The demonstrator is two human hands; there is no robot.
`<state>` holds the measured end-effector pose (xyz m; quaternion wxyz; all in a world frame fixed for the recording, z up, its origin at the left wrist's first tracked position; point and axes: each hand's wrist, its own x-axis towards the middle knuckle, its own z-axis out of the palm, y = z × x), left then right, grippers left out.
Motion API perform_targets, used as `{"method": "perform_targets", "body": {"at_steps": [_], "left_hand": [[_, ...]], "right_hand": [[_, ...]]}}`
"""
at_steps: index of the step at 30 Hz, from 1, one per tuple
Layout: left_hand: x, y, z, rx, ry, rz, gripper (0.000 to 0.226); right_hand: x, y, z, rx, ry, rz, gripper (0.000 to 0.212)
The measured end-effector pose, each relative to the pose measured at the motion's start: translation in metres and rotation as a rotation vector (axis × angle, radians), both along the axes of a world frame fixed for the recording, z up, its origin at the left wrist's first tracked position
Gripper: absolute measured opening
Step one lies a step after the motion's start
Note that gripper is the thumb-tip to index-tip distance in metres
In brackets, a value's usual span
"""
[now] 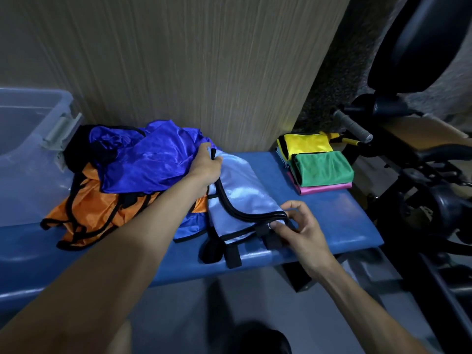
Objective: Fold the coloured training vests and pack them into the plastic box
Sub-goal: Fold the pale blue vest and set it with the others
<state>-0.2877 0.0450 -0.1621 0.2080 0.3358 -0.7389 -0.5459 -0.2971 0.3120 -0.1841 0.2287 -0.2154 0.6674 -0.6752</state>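
Observation:
A light blue vest (240,190) with black trim lies folded lengthwise on the blue bench (332,215). My left hand (207,167) grips its far end, fingers curled round the trim. My right hand (301,228) pinches its near corner at the black edge. To the left lies a loose heap: a dark blue vest (148,159) on top of an orange vest (97,208). The clear plastic box (28,129) stands at the far left, its inside mostly out of view.
Folded vests are stacked at the bench's right end: yellow (306,144), green (324,169) and pink (324,189). A wood-grain panel (191,67) rises behind the bench. Black exercise equipment (413,159) with a grey handle crowds the right side.

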Motion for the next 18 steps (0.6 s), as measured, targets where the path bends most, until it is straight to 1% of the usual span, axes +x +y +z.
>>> {"method": "perform_targets", "body": {"at_steps": [3,4,6,7,8,10,11,12,13,14,15,16,17,18], "left_hand": [[0.009,0.003,0.002,0.006,-0.119,-0.222,0.088],[0.013,0.006,0.005,-0.037,-0.152,-0.283,0.098],[0.021,0.011,0.012,-0.228,-0.212,-0.351,0.106],[0.025,0.013,0.015,-0.336,-0.227,-0.348,0.106],[0.029,0.016,0.018,-0.456,-0.245,-0.338,0.106],[0.039,0.022,0.02,-0.811,-0.302,-0.314,0.1],[0.044,0.025,0.02,-0.984,-0.285,-0.312,0.091],[0.048,0.027,0.021,-1.103,-0.21,-0.352,0.077],[0.053,0.029,0.022,-1.125,-0.116,-0.45,0.059],[0.058,0.03,0.023,-1.055,-0.05,-0.587,0.043],[0.063,0.033,0.022,-0.966,-0.042,-0.721,0.033],[0.068,0.036,0.019,-0.911,-0.082,-0.822,0.031],[0.071,0.039,0.015,-0.915,-0.131,-0.882,0.032],[0.074,0.042,0.012,-0.965,-0.168,-0.904,0.034]], "right_hand": [[-0.002,0.001,0.001,0.058,-0.027,-0.001,0.032],[-0.003,0.003,0.003,0.072,-0.036,0.012,0.033],[-0.004,0.007,0.008,0.122,-0.013,0.029,0.038],[-0.004,0.011,0.01,0.167,0.059,0.036,0.044],[-0.004,0.015,0.011,0.23,0.195,0.046,0.051],[-0.002,0.023,0.014,0.417,0.581,0.12,0.062],[-0.001,0.027,0.015,0.5,0.746,0.176,0.064],[0.001,0.03,0.018,0.549,0.855,0.232,0.064],[0.002,0.033,0.021,0.56,0.913,0.29,0.063],[0.004,0.035,0.023,0.561,0.96,0.347,0.063],[0.006,0.036,0.023,0.58,1.017,0.392,0.063],[0.009,0.036,0.021,0.626,1.093,0.417,0.064],[0.011,0.036,0.017,0.687,1.173,0.426,0.066],[0.013,0.034,0.013,0.752,1.246,0.425,0.068]]}}
